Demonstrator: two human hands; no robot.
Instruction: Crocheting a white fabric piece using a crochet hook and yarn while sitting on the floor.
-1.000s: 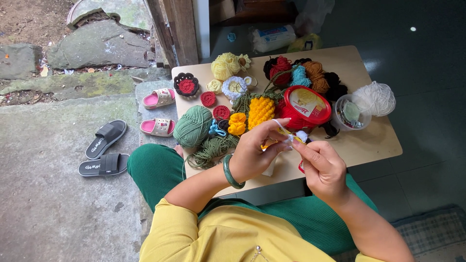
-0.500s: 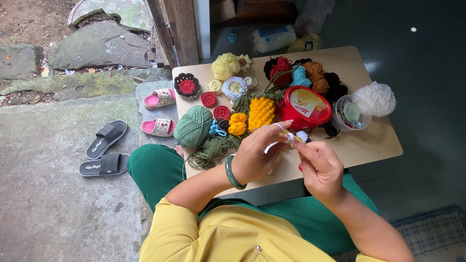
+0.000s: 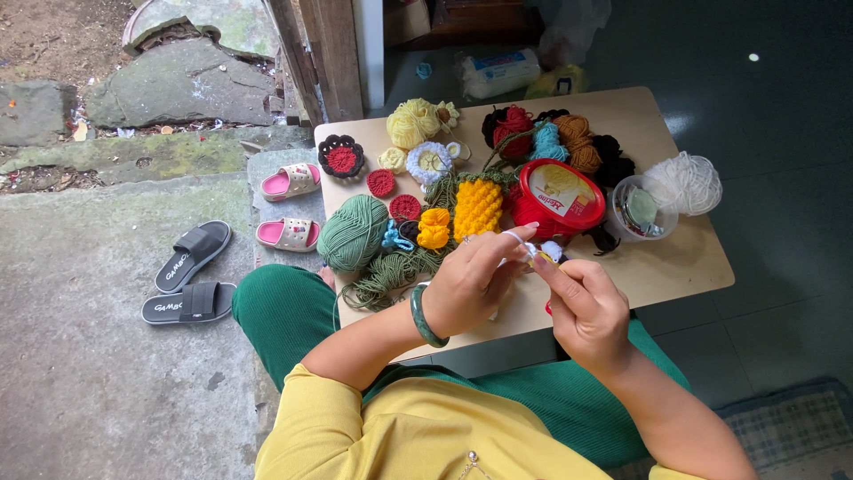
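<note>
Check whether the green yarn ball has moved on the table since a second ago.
No. The green yarn ball lies at the table's left edge, beside the small red crocheted disc, as before.

Small crochet piece: white and pale blue yarn with a touch of yellow, mostly hidden by fingers, held above the near edge of the table. Pinched between the fingertips of the left hand and right hand; shape cannot be told.
</note>
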